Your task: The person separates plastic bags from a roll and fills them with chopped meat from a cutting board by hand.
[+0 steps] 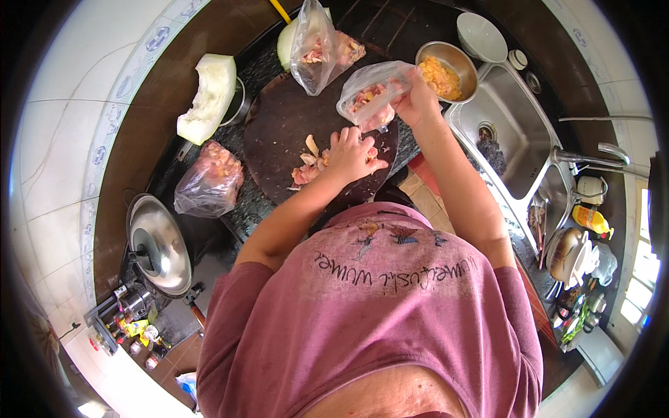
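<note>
My left hand (351, 159) is on a round dark chopping board (277, 125), its fingers curled over chopped raw meat pieces (308, 170); some pieces show on both sides of it. Up and to the right, my right hand (418, 99) grips the edge of a clear plastic bag (384, 78) with raw meat inside. This bag rests at the board's right edge. A second clear bag (313, 57) with meat overlaps the board's far edge. At the board's left lies a full bag of raw meat (211, 180).
A steel bowl (466, 55) of yellowish pieces and a white bowl (481, 37) stand by the steel sink (515, 125). Cut melon-like pieces, one a large pale chunk (209, 99), lie beyond the board. A lidded wok (159, 245) is at left.
</note>
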Demonstrator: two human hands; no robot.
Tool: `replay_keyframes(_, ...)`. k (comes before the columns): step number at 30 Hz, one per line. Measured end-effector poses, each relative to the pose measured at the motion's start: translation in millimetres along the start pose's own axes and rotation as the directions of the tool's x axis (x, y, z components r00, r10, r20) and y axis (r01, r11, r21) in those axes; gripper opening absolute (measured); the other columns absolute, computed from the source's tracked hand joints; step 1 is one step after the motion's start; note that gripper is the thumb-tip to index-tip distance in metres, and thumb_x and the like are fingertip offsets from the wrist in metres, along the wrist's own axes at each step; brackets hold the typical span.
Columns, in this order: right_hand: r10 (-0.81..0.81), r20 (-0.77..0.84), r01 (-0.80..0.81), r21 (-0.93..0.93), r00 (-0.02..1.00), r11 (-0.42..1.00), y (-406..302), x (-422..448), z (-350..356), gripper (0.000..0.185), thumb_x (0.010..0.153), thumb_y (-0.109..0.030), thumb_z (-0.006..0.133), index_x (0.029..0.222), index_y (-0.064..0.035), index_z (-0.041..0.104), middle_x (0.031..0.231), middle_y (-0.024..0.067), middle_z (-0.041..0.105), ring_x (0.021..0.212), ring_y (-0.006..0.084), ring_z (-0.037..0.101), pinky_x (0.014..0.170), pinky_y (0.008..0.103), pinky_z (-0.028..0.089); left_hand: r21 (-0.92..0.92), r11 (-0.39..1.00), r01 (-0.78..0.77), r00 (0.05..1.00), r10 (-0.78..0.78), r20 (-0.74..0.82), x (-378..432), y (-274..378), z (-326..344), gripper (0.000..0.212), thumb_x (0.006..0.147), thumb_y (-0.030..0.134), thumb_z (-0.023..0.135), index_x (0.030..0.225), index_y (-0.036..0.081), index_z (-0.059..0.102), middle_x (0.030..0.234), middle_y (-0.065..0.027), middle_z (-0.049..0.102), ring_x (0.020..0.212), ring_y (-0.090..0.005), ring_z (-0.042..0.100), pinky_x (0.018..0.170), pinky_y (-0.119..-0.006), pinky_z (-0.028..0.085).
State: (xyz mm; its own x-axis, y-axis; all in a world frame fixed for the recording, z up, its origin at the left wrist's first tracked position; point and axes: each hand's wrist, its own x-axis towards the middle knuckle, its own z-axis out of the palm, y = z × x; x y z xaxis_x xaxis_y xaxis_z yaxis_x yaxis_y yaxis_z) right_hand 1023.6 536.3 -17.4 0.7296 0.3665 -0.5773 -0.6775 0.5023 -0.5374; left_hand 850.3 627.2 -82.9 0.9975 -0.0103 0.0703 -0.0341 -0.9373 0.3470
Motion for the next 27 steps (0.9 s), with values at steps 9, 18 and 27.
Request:
replay_keyframes(9,0.000,-0.034,0.000,-0.007,0.999,1.000,7.4,-6.1,-5.7,0.031,0.095,-0.035,0.047,0.104,-0.0068,0.054,0.086,0.0056,0.059,0.069,0.0151,0.055,0.057,0.0278,0.044,-0.099,0.981,-0.164,0.976,0.147,-0.159,-7.0,7.8,-3.0,0.037,0.062,0.048,0.069,0.082,0.016,0.065,0.097,-0.0047,0.053,0.094,-0.0260,0.048,0.078,-0.044,0.035)
replay_keyframes(18,-0.020,-0.074,0.015,-0.063,0.997,0.998,2.0,-13.9,-10.3,0.027,0.096,-0.032,0.044,0.105,-0.0087,0.054,0.094,0.0079,0.059,0.077,0.0162,0.055,0.073,0.0348,0.048,0.084,0.969,-0.231,0.944,0.202,0.259,-30.9,-33.5,-36.6,0.025,0.058,0.029,0.067,0.078,0.014,0.065,0.098,-0.0082,0.052,0.101,-0.0274,0.047,0.092,-0.050,0.031)
replay_keyframes(27,0.001,-0.048,-0.004,-0.069,0.999,0.998,6.9,-18.4,-15.5,0.028,0.096,-0.031,0.043,0.108,-0.0076,0.053,0.094,0.0090,0.060,0.075,0.0166,0.055,0.072,0.0359,0.048,-0.468,0.836,0.285,0.937,-0.345,-0.045,-83.2,-71.1,-84.2,0.061,0.063,0.031,0.080,0.113,0.006,0.056,0.120,-0.0197,0.049,0.108,-0.0342,0.048,0.093,-0.041,0.041)
